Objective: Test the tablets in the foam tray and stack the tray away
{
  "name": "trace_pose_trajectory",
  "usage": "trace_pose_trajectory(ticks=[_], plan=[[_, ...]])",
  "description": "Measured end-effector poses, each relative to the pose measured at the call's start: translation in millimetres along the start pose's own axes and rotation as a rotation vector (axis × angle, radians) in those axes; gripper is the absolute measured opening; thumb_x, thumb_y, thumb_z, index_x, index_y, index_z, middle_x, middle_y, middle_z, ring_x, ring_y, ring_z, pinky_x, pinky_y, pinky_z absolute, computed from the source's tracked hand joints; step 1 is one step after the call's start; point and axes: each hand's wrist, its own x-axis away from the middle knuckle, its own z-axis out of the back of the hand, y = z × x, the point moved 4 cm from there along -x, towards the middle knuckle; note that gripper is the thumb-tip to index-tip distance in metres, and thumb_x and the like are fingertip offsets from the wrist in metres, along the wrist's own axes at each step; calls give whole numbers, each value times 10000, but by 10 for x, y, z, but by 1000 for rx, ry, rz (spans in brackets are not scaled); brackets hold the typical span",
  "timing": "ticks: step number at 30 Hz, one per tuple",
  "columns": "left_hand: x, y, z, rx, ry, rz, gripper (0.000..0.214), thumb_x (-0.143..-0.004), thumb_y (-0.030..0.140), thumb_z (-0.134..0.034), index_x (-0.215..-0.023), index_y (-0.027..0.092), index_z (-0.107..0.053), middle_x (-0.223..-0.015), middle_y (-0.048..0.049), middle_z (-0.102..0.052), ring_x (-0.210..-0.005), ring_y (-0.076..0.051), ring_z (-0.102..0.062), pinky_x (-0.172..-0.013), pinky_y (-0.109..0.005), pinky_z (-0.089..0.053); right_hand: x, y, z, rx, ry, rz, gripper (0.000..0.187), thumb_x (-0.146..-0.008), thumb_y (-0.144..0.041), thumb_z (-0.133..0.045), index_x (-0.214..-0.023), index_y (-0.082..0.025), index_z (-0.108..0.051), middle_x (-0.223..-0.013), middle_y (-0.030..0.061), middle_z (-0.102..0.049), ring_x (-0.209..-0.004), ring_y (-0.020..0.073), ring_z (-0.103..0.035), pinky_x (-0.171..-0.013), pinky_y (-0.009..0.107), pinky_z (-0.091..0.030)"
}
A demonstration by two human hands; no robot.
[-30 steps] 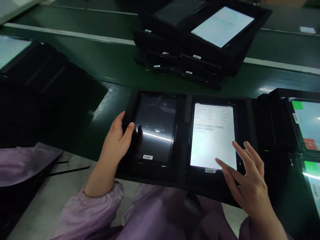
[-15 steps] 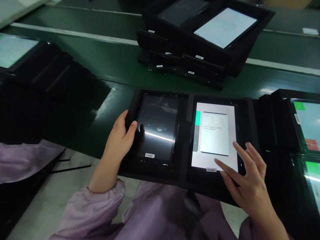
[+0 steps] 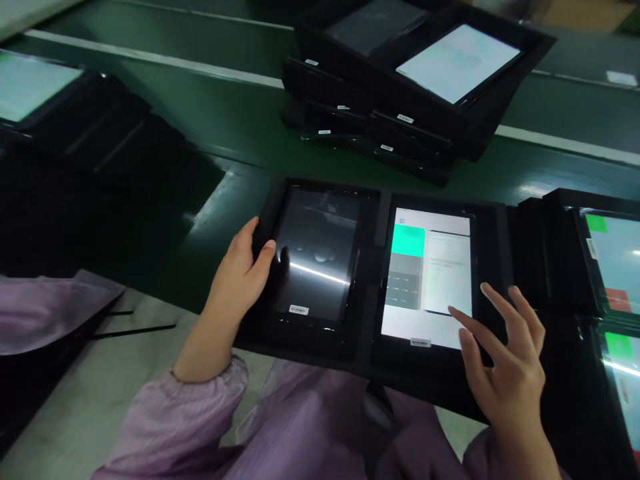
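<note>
A black tray (image 3: 366,320) in front of me holds two tablets side by side. My left hand (image 3: 231,277) grips the tray's left edge, with the thumb on top; the fingers underneath are hidden. Beside that thumb lies a tablet with a dark screen (image 3: 317,233) and a small white barcode label. The other tablet (image 3: 405,320) is lit, showing a green and grey panel next to a document-like page. Over its lower right part is my right hand (image 3: 513,357), open with fingers spread. Its index fingertip is at the screen; whether it touches, I cannot tell.
Beyond the tray, a stack of similar black trays (image 3: 380,100) stands on the green conveyor surface (image 3: 215,110). More trays with lit screens (image 3: 623,260) are at the right. Another dark stack (image 3: 100,127) sits at the left, near a purple sleeve (image 3: 50,317).
My right hand has moved right across the lit screen. The display has shifted: the green and grey panel is wider and the page sits further right. My left hand keeps its grip.
</note>
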Motion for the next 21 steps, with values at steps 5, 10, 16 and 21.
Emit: trace_pose_trajectory(ticks=[5,10,16,21], plan=[[9,84,32,-3,-20,17,772,-984,465,-462,-1605,6,-432,-1657,-213,-493,-1563,-350,-442,-1328,-483,-324,-20,-32,-53,25,-65,5,259,-1053,-222,-582,-1293,-270,-666,-1704,80,-382,-1608,441,-273,-1198,705,-391],[-4,86,38,6,-18,30,813,-924,473,-451,-1597,16,-451,-1638,-210,-518,-1541,-349,-475,-1307,-558,-333,-20,-12,-108,70,-147,49,348,-1069,-296,-571,-1414,-269,-611,-1747,99,-285,-1631,448,-198,-1204,720,-383],[-33,77,12,-18,-15,19,944,-840,529,-399,-1584,-50,-446,-1620,-271,-513,-1525,-398,-489,-1285,-623,-338,12,49,-148,111,-212,120,465,-1058,-347,-595,-1517,-291,-544,-1795,76,-160,-1646,449,-133,-1164,709,-442],[-34,110,14,-43,-26,8,967,-828,541,-392,-1586,-57,-437,-1613,-282,-514,-1524,-399,-489,-1290,-618,-328,5,8,-161,95,-193,84,390,-1065,-371,-584,-1444,-281,-606,-1786,85,-193,-1648,458,-116,-1157,725,-437]])
